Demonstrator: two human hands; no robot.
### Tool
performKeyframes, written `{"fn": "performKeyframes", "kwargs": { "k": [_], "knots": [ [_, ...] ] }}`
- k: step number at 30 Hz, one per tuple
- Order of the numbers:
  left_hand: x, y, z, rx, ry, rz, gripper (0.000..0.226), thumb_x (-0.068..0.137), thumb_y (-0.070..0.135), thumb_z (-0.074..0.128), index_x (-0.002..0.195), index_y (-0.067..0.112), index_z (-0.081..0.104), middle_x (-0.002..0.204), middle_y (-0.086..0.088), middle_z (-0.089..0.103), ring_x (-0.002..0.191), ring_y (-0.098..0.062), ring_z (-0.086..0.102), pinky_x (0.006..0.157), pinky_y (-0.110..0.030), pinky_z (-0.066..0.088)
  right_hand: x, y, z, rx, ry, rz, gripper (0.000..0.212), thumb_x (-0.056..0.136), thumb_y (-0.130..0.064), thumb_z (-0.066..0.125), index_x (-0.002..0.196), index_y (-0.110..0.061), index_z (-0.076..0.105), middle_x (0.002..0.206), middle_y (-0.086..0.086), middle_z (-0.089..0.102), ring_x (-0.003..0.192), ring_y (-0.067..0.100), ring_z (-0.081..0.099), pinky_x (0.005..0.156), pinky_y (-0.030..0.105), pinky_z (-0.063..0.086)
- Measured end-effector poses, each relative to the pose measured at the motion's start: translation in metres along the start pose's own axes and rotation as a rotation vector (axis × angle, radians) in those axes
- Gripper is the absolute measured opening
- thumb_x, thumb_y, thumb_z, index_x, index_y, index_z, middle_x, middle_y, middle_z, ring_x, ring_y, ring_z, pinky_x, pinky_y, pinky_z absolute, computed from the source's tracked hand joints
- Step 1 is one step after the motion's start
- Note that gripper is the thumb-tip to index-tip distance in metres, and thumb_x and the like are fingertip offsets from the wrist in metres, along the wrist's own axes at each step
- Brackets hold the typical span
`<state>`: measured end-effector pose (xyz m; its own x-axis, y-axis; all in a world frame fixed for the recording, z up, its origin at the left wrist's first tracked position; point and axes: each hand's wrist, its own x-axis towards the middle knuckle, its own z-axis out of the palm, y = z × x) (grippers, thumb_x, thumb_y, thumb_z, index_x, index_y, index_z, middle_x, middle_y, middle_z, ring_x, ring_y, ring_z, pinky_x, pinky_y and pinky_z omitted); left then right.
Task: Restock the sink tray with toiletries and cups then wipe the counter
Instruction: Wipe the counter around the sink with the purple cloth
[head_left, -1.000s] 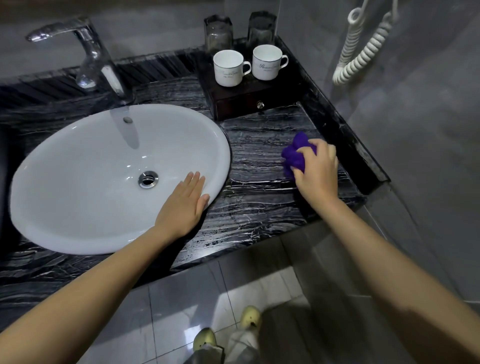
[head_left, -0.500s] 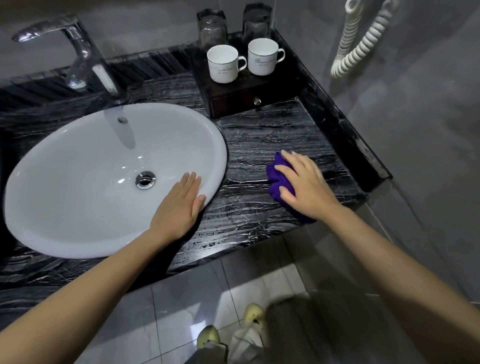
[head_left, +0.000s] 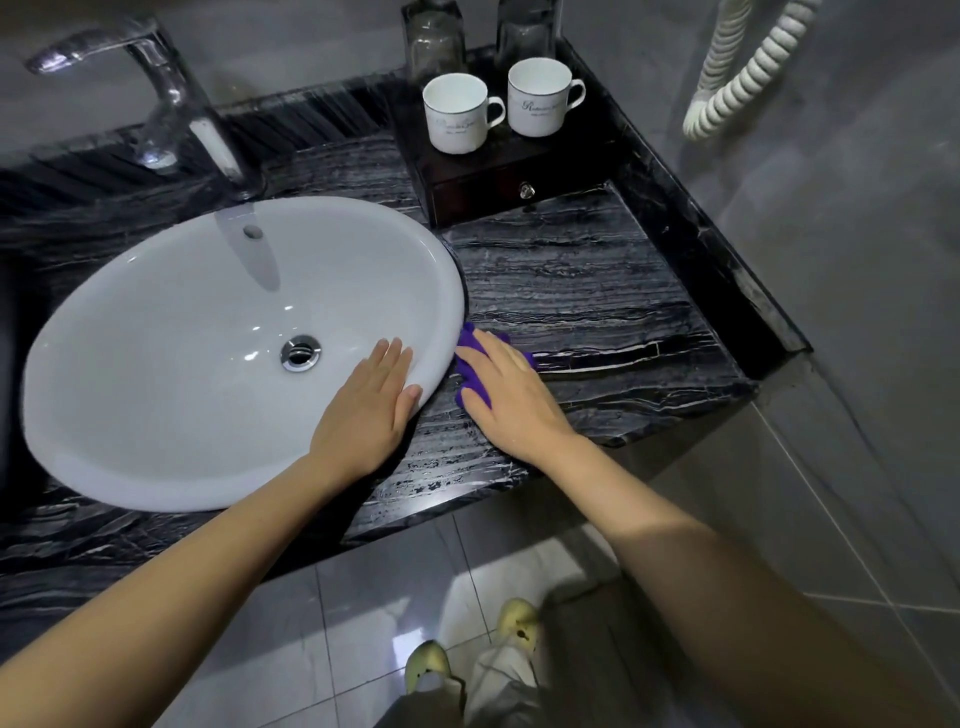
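Note:
My right hand (head_left: 511, 402) presses a purple cloth (head_left: 471, 348) flat onto the black marble counter (head_left: 587, 296), right beside the rim of the white basin (head_left: 156, 332). Most of the cloth is hidden under the palm. My left hand (head_left: 366, 415) lies flat and empty on the basin's right rim, fingers together. At the back stands a dark wooden tray box (head_left: 498, 182) with a small drawer knob. On it are two white cups (head_left: 457, 114) (head_left: 540, 96) and two clear glass tumblers (head_left: 434, 39) (head_left: 527, 28) behind them.
A chrome tap (head_left: 161, 98) rises behind the basin at the left. A white coiled cord (head_left: 748, 67) hangs on the grey wall at the right. A raised marble lip (head_left: 711, 244) borders the counter's right side. Below are grey floor tiles and my yellow shoes (head_left: 428, 662).
My right hand has slid the purple cloth leftward and toward me across the counter, from near the right lip to the basin's rim. The left hand has stayed on the basin.

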<state>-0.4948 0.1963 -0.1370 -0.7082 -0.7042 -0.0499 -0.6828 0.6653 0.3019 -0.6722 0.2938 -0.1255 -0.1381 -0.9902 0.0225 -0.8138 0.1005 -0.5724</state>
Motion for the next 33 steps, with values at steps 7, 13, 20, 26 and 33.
{"fn": "performKeyframes", "kwargs": {
  "k": [7,13,20,26,33],
  "knots": [
    [-0.002,0.004,-0.009,-0.040,-0.037,-0.009,0.052,0.099,0.029,0.027,0.145,0.007,0.019,0.157,-0.010,0.013,0.146,-0.021,0.004,0.119,-0.033,0.004,-0.009,-0.025,0.021,0.010,0.048,0.079,0.054,0.095,-0.031,0.043,0.144,-0.011,0.033,0.157,0.011,0.020,0.146,0.025,0.014,0.121,0.037,0.010],
    [-0.040,-0.022,-0.015,0.004,-0.041,-0.091,0.053,0.098,0.031,0.027,0.145,0.007,0.021,0.157,-0.009,0.013,0.146,-0.020,0.003,0.119,-0.035,0.003,-0.053,-0.061,0.050,-0.028,0.099,0.021,0.053,0.086,-0.030,0.052,0.135,-0.011,0.048,0.151,0.016,0.034,0.142,0.031,0.028,0.119,0.041,0.016],
    [-0.053,-0.027,-0.013,0.070,0.014,-0.083,0.071,0.089,0.050,0.012,0.144,0.007,0.024,0.155,-0.009,0.018,0.145,-0.020,0.008,0.118,-0.035,0.005,-0.052,-0.039,0.031,-0.032,0.106,-0.020,0.045,0.081,-0.024,0.059,0.125,-0.013,0.059,0.142,0.009,0.049,0.135,0.025,0.042,0.113,0.042,0.033],
    [-0.054,-0.029,-0.012,0.127,0.024,-0.084,0.071,0.089,0.050,0.006,0.145,0.010,0.022,0.156,-0.007,0.016,0.144,-0.015,0.004,0.118,-0.032,0.002,0.015,0.008,-0.011,-0.101,0.056,0.135,0.049,0.088,-0.027,0.051,0.135,-0.015,0.046,0.152,0.006,0.034,0.141,0.023,0.028,0.114,0.044,0.031],
    [-0.054,-0.028,-0.012,0.141,0.045,-0.084,0.072,0.091,0.052,0.004,0.144,0.008,0.025,0.155,-0.008,0.019,0.143,-0.015,0.006,0.118,-0.034,0.006,0.002,-0.027,0.019,-0.089,0.088,0.195,0.058,0.091,-0.028,0.044,0.145,-0.011,0.030,0.156,0.013,0.023,0.145,0.027,0.016,0.121,0.039,0.010]
  ]
}}
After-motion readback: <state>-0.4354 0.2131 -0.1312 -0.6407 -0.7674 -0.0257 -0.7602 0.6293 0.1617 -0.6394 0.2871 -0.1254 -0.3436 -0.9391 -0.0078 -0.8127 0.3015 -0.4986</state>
